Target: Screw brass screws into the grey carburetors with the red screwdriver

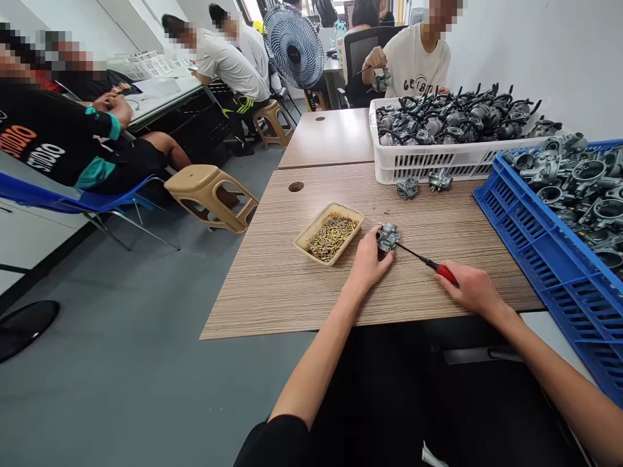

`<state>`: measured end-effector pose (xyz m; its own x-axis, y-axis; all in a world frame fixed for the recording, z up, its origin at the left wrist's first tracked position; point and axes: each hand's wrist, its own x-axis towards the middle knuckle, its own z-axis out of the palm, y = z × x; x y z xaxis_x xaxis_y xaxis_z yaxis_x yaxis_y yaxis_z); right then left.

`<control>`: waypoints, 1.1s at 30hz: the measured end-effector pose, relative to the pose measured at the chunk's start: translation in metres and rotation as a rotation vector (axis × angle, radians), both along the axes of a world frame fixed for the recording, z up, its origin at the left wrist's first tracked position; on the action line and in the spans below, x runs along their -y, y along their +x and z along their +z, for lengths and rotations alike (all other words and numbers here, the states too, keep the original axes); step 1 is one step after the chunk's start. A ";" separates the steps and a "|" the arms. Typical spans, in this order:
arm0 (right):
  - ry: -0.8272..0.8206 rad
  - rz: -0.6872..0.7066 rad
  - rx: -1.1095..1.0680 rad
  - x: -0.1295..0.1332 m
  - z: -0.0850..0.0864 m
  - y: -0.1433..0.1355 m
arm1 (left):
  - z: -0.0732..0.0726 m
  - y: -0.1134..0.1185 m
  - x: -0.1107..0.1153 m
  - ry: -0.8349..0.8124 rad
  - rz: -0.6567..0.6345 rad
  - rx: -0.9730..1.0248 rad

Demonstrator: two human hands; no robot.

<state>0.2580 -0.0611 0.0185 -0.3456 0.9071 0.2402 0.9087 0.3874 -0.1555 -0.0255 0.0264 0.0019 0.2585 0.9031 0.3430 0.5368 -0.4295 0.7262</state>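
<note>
My left hand is closed around the left side of a small grey metal carburetor resting on the wood-grain table. In my right hand is a screwdriver with a red and black handle. Its dark shaft points left, and the tip meets the lower right side of the carburetor; the exact contact spot is too small to make out. Left of my left hand stands a cream plastic tray full of small brass-coloured parts. A few tiny loose pieces lie just beyond the carburetor.
Two more carburetors sit before a white crate heaped with dark-hosed carburetors. A blue crate of metal bodies flanks my right arm. Across the table a person holds a carburetor. A fan, stools and seated people are left.
</note>
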 end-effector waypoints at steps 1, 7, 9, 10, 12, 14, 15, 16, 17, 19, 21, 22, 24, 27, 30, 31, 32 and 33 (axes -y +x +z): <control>0.001 -0.004 0.002 0.000 0.000 0.000 | 0.000 0.000 0.000 0.001 0.001 0.002; 0.021 -0.002 -0.020 0.001 0.000 -0.001 | -0.002 0.001 -0.001 0.009 0.006 0.014; 0.047 -0.007 -0.044 0.001 -0.001 0.000 | -0.002 0.000 -0.002 0.011 0.000 0.014; 0.060 -0.012 -0.057 0.001 -0.002 0.001 | -0.002 0.000 -0.002 0.011 -0.003 0.014; 0.076 -0.018 -0.081 0.001 -0.003 0.002 | -0.002 0.000 -0.002 0.012 -0.006 0.015; 0.077 -0.013 -0.091 0.002 -0.004 0.003 | -0.002 0.000 -0.002 0.013 -0.004 0.017; 0.073 -0.008 -0.091 0.002 -0.004 0.003 | -0.002 0.000 -0.002 0.014 -0.003 0.018; 0.067 -0.004 -0.087 0.002 -0.004 0.003 | -0.002 0.000 -0.002 0.015 -0.002 0.020; 0.058 0.001 -0.084 0.002 -0.003 0.003 | -0.002 0.000 -0.002 0.016 0.000 0.022; 0.037 0.013 -0.088 0.002 -0.001 0.003 | -0.003 0.000 -0.002 0.015 0.004 0.026; 0.026 0.026 -0.112 0.002 0.000 0.003 | -0.003 0.000 -0.002 0.013 0.009 0.026; 0.028 0.029 -0.128 0.002 0.000 0.003 | -0.003 0.000 -0.002 0.011 0.010 0.024; 0.048 0.027 -0.158 0.002 -0.002 0.004 | -0.003 0.000 -0.003 0.009 0.010 0.019; 0.087 0.015 -0.182 0.002 -0.005 0.005 | -0.004 0.000 -0.003 0.014 0.014 0.019; 0.099 0.010 -0.191 0.001 -0.008 0.006 | -0.005 0.000 -0.003 0.020 0.018 0.023; 0.096 0.011 -0.190 0.001 -0.008 0.006 | -0.005 0.000 -0.003 0.021 0.018 0.024; 0.092 0.013 -0.187 0.001 -0.008 0.006 | -0.005 0.000 -0.003 0.021 0.019 0.024; 0.090 0.014 -0.182 0.001 -0.008 0.006 | -0.005 0.000 -0.004 0.021 0.020 0.024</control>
<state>0.2643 -0.0624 0.0102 -0.3013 0.8748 0.3794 0.8635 0.4191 -0.2807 -0.0253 0.0299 -0.0033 0.2323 0.9003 0.3681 0.5279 -0.4346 0.7297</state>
